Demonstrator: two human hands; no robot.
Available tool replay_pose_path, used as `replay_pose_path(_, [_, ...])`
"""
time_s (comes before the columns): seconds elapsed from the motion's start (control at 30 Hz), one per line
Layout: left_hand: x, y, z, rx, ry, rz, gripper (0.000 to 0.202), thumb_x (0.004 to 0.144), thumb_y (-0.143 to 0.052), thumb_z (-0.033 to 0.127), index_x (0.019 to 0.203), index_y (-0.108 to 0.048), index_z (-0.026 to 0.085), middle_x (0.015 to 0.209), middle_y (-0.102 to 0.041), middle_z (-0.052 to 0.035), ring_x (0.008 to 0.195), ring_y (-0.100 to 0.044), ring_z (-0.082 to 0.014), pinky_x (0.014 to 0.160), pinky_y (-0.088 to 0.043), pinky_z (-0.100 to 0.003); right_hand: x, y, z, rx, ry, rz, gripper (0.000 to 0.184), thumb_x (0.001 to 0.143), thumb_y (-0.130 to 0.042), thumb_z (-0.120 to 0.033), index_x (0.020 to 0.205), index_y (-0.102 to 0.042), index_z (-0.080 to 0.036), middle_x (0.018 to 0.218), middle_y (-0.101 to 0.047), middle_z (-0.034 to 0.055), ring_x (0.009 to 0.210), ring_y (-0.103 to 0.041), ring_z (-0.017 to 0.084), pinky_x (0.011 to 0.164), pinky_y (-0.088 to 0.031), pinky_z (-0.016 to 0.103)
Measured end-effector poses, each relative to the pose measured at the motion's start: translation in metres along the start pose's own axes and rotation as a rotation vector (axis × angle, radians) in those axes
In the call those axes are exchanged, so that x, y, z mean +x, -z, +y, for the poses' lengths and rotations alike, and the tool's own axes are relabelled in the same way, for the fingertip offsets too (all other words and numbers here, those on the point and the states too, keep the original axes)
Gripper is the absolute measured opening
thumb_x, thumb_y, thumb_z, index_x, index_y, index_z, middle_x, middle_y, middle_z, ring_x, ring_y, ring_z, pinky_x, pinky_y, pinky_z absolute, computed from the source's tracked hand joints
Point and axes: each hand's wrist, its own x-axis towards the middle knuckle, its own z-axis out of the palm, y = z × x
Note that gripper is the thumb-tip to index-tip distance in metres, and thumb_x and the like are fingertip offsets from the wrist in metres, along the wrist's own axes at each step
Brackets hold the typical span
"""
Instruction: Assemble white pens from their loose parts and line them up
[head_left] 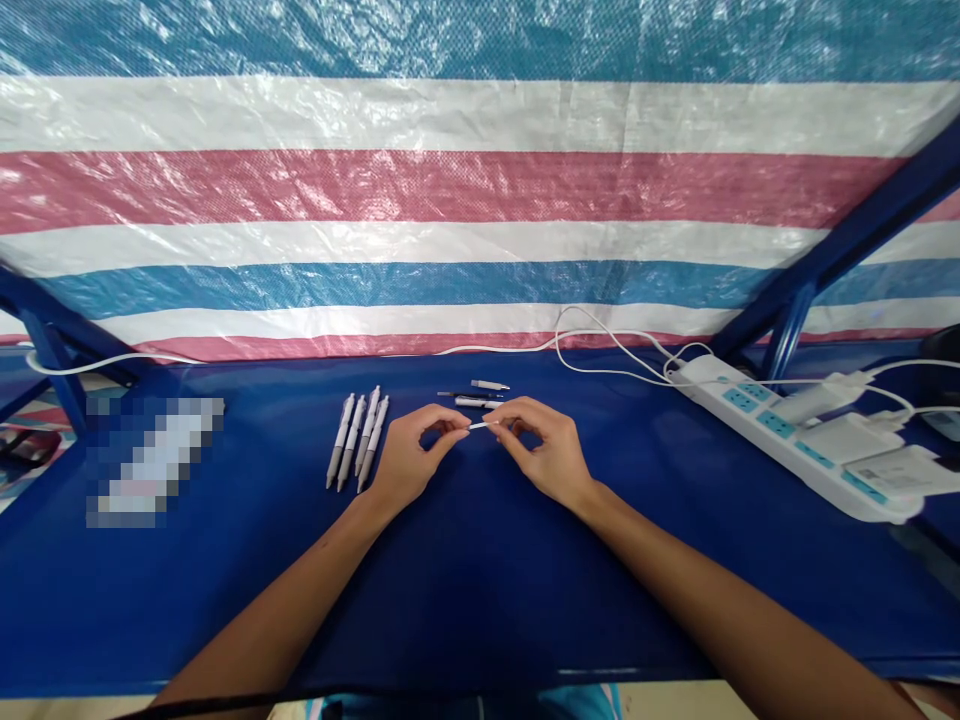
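My left hand (409,452) and my right hand (541,450) meet over the blue table (480,560), both pinching a thin white pen part (478,425) between their fingertips. Just beyond the hands lie loose pen parts: a white barrel piece (477,402), a thin dark refill (456,394) and a short grey-white piece (489,385). To the left of my left hand several white pens (358,440) lie side by side, pointing away from me.
A long white power strip (795,440) with adapters and white cables (600,345) lies at the right. A blurred white object (154,462) rests at the left. A striped plastic tarp (480,180) hangs behind. Blue frame bars (840,240) slant at both sides.
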Motion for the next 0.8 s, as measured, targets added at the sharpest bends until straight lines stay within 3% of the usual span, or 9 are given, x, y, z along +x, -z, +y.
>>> replay_pose_path(0.53, [-0.0013, -0.0020, 0.0028, 0.060, -0.077, -0.035, 0.013, 0.093, -0.064, 0.027, 0.088, -0.073, 0.019, 0.085, -0.076, -0.0041, 0.075, -0.069, -0.0176, 0.074, -0.056, -0.027, -0.0026, -0.0003, -0.0009, -0.021, 0.035, -0.061, 0.012, 0.095, -0.061, -0.020, 0.094, -0.073, -0.021, 0.087, -0.072, 0.0045, 0.063, -0.063, 0.012, 0.055, -0.052, 0.023])
replay_pose_path(0.8, [-0.0033, -0.0035, 0.0026, 0.032, -0.019, -0.031, 0.017, 0.093, -0.064, 0.033, 0.089, -0.074, 0.019, 0.085, -0.076, -0.0044, 0.075, -0.069, -0.0187, 0.076, -0.057, -0.029, -0.0044, -0.0031, -0.0003, 0.065, -0.076, -0.057, 0.005, 0.092, -0.063, -0.025, 0.094, -0.067, -0.021, 0.082, -0.072, 0.0029, 0.059, -0.064, 0.012, 0.053, -0.053, 0.023])
